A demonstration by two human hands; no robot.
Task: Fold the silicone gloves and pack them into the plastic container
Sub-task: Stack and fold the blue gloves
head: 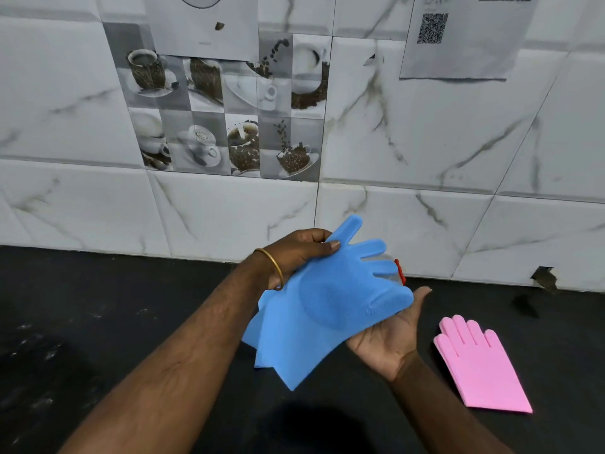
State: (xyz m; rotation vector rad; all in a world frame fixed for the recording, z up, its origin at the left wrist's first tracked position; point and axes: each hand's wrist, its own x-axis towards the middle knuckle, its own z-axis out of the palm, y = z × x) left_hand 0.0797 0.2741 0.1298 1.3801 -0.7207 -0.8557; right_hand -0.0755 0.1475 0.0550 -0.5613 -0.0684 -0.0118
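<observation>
Your view takes in a white marble-look tiled wall point(425, 142) with a patch of coffee-cup picture tiles point(226, 116) and a paper sheet bearing a QR code point(458, 37) stuck at upper right. Below it runs a black counter point(98, 322).

Over the counter you hold the blue gloves point(327, 309), which look like two stacked, raised off the surface, fingers pointing toward the wall and right, cuffs hanging down toward you. Your left hand point(294, 257), with a gold bangle point(273, 267) at the wrist, pinches the gloves near the thumb, its own thumb pressed on top. Your right hand point(389, 335) lies palm up and spread beneath the gloves, bearing their weight rather than clenching.

The pink gloves point(481, 365) lie flat on the counter to your right, well apart from your hands, fingers toward the wall.

Behind the blue fingers only a sliver of a clear container with a red clip point(400, 271) shows; the rest is hidden.
</observation>
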